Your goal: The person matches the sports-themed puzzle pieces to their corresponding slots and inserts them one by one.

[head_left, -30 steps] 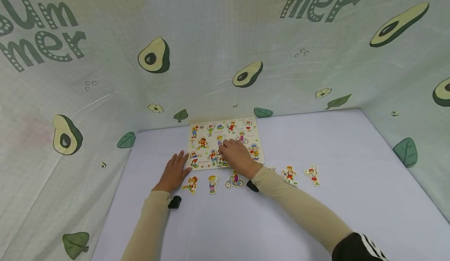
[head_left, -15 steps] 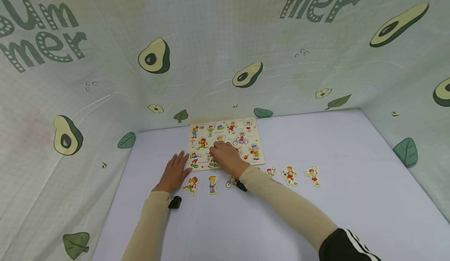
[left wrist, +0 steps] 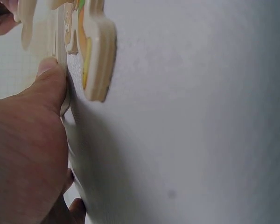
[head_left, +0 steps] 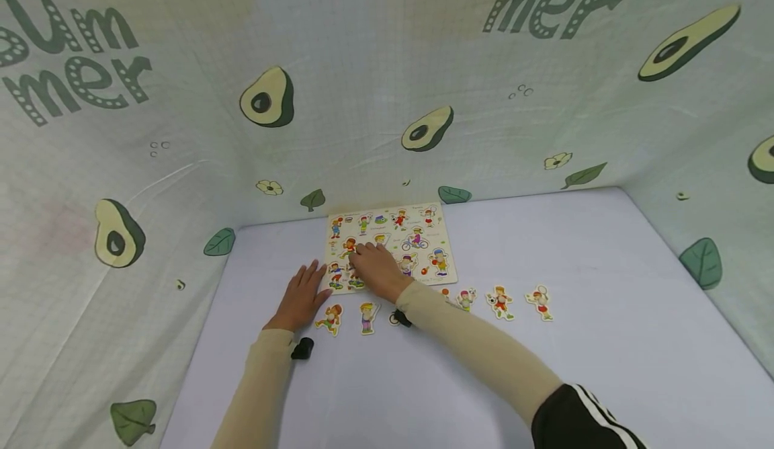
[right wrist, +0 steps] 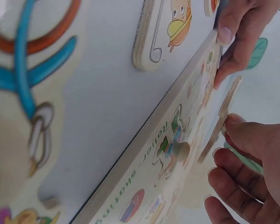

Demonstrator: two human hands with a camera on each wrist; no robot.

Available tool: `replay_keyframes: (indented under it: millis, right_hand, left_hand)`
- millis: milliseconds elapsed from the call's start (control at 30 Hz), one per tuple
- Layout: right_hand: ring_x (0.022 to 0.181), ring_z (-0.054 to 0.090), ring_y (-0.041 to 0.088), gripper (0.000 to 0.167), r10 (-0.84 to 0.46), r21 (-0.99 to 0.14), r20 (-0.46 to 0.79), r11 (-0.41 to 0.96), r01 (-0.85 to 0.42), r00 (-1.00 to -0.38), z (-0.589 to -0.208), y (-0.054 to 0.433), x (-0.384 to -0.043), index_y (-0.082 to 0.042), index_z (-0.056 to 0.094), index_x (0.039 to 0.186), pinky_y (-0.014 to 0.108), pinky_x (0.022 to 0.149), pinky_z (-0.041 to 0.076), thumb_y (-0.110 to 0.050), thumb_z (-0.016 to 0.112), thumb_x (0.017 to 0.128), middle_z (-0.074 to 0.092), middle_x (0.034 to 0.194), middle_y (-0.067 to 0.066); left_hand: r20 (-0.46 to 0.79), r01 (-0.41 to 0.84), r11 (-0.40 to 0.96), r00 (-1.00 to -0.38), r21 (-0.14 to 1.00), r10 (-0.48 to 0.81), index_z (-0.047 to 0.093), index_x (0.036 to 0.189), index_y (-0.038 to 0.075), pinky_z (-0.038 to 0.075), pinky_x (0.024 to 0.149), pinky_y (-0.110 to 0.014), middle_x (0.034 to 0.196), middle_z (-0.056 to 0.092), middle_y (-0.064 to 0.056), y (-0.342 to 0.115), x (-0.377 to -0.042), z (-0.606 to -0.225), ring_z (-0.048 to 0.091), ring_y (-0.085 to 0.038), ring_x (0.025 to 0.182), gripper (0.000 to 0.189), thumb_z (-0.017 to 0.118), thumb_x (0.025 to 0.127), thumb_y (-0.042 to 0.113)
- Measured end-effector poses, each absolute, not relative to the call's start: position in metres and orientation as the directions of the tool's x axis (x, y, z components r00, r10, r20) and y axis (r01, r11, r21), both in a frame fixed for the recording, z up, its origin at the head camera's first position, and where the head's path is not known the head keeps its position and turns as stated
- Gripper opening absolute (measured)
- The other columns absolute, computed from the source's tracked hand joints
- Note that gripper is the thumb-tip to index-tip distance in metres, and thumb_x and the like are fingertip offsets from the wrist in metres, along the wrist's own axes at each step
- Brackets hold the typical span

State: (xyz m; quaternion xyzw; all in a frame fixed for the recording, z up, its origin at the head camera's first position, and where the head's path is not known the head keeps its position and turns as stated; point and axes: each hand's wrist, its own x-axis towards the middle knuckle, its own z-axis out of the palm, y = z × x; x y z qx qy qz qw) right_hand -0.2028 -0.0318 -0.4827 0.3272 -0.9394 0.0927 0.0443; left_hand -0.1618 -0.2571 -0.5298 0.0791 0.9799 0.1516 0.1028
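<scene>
My right hand (head_left: 379, 271) pinches a flat wooden puzzle piece (right wrist: 220, 122) between thumb and fingers, tilted just over the puzzle board (head_left: 450, 261). From the right wrist, the piece appears edge-on, its picture turned away. A roller-skating figure with a round knob (right wrist: 181, 151) lies in the board nearby. Straight-fingered, my left hand (head_left: 299, 298) rests at the board's lower left corner, its thumb (left wrist: 47, 77) against the front edge. Sports figures cover the board; my right hand hides some of its middle.
Loose puzzle pieces lie in a row before the board: a runner (head_left: 329, 319), a golfer (head_left: 367, 318), a footballer (head_left: 499, 302), a tennis player (head_left: 540, 302) and others. My right forearm partly covers a bicycle piece (head_left: 394, 318). A printed curtain (head_left: 351, 153) hangs behind the table.
My right hand has moved left across the board with the piece, from its middle towards the lower left, uncovering figures on the right. My left hand has stayed in place.
</scene>
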Motion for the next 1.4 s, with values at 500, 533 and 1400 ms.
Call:
replay_keyframes:
  millis: [500,533,1400]
  right_hand:
    - [0.119,0.065,0.020,0.020,-0.615,-0.152,0.064,0.773,-0.616,-0.786,-0.484,-0.060,-0.212,-0.015,0.074,0.123,0.038,0.102,0.054,-0.024,0.068,0.106,0.070,0.125,0.003]
    - [0.120,0.064,0.021,0.021,-0.614,-0.156,0.057,0.774,-0.614,-0.787,-0.484,-0.062,-0.212,-0.014,0.074,0.124,0.038,0.103,0.054,-0.023,0.067,0.107,0.070,0.126,0.003]
    - [0.125,0.065,0.023,0.029,-0.641,-0.095,0.012,0.763,-0.639,-0.768,-0.493,-0.086,-0.223,-0.013,0.071,0.133,0.039,0.110,0.052,-0.025,0.066,0.107,0.069,0.131,0.005]
  left_hand:
    - [-0.183,0.136,0.943,-0.963,0.303,0.197,0.029,0.166,0.002,0.011,0.129,-0.065,0.175,0.017,-0.023,-0.257,-0.162,-0.526,0.010,-0.050,0.160,0.069,0.056,0.111,0.033]
    - [-0.182,0.136,0.943,-0.963,0.304,0.197,0.029,0.166,0.002,0.011,0.129,-0.066,0.175,0.017,-0.023,-0.257,-0.162,-0.526,0.010,-0.051,0.160,0.068,0.056,0.111,0.033]
    - [-0.176,0.114,0.941,-0.968,0.320,0.177,0.031,0.165,0.002,0.011,0.130,-0.064,0.174,0.019,-0.023,-0.252,-0.158,-0.519,0.011,-0.050,0.160,0.069,0.060,0.109,0.030]
